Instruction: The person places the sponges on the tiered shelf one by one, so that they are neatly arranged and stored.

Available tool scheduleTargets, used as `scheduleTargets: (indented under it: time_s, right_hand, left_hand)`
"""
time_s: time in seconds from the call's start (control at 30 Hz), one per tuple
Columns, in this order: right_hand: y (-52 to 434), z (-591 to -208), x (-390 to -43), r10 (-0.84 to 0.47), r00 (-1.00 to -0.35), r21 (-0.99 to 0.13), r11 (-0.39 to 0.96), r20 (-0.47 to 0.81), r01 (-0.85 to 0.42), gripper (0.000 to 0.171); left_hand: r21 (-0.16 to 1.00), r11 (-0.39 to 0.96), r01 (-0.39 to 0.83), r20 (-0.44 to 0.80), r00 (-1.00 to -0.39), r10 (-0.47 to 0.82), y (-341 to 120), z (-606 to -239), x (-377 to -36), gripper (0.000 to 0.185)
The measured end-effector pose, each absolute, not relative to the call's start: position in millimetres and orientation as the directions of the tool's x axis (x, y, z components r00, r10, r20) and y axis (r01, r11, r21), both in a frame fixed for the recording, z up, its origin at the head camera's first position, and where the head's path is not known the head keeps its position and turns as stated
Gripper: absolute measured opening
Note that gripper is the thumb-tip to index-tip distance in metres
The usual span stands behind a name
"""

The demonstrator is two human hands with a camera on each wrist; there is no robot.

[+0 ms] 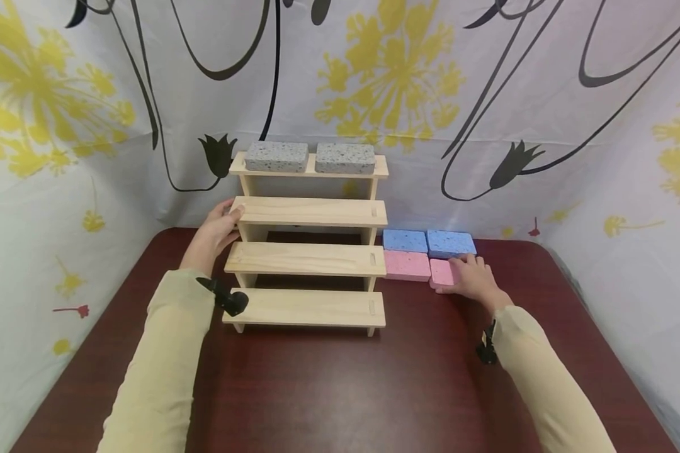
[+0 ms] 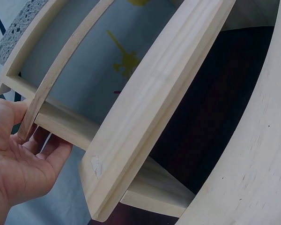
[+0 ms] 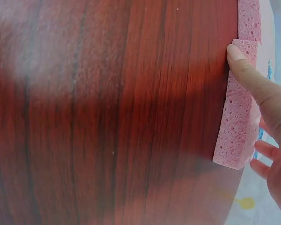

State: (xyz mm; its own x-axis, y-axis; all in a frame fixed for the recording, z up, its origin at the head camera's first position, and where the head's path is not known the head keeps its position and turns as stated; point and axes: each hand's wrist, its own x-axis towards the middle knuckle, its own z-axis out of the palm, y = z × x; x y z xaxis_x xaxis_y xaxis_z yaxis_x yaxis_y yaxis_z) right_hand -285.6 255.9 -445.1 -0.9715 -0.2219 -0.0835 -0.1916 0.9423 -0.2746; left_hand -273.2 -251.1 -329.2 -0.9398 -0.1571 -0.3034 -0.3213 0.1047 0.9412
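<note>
Right pink sponge [image 1: 441,273]: It lay on the desk [image 1: 328,390], to the right of the wooden shelf [image 1: 306,259], at the right end of the front row of sponges.
Right hand [image 1: 473,278]: It pinched this sponge, with the thumb on the front side and the other fingers round the back.
Left pink sponge [image 1: 407,265]: It was end to end with the held one, which stood out a little toward the person.
Blue sponges [image 1: 451,243]: Two of them formed the row behind the pink pair.
Shelf: It had four steps of pale wood, and it stood on the desk to the left of these sponges.
Left hand [image 1: 214,231]: It gripped the left end of the second board from the top, the thumb above and the fingers bent below.
Grey sponges [image 1: 276,156]: Two speckled pieces rested side by side on the top board.
Sleeves [image 1: 164,352]: Both were pale yellow, with a black device at each wrist.
Cloth [image 1: 408,113]: White, with yellow flowers and dark tulips, it hung behind the desk.
</note>
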Motion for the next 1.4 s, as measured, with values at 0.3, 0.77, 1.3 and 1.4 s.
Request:
scheduleTargets:
  time_s: [0.3,0.77,1.3,1.4]
  right_hand:
    - [259.7,-451.9,-278.5,-0.123,-0.978,-0.411,0.910,-0.167,-0.045,0.099]
    - [276.2,-452.4,-277.4,-0.181,-0.964,-0.441,0.894,-0.196,-0.078,0.087]
    - [271.7,-422.0,-270.7,-0.187,-0.973,-0.447,0.888,-0.135,-0.109,0.089]
    - [269.5,-413.8,-271.9,-0.197,-0.974,-0.462,0.878,-0.115,-0.123,0.090]
  left_hand:
    - [0.942,0.114,-0.315,-0.296,-0.942,-0.154,-250.1,-330.3,-275.4,0.061]
    - [0.941,0.103,-0.323,-0.306,-0.940,-0.149,-249.6,-334.3,-271.0,0.061]
    - [0.945,0.095,-0.313,-0.297,-0.943,-0.150,-251.3,-331.6,-271.8,0.062]
    - [0.946,0.099,-0.308,-0.292,-0.944,-0.151,-252.4,-330.8,-272.4,0.062]
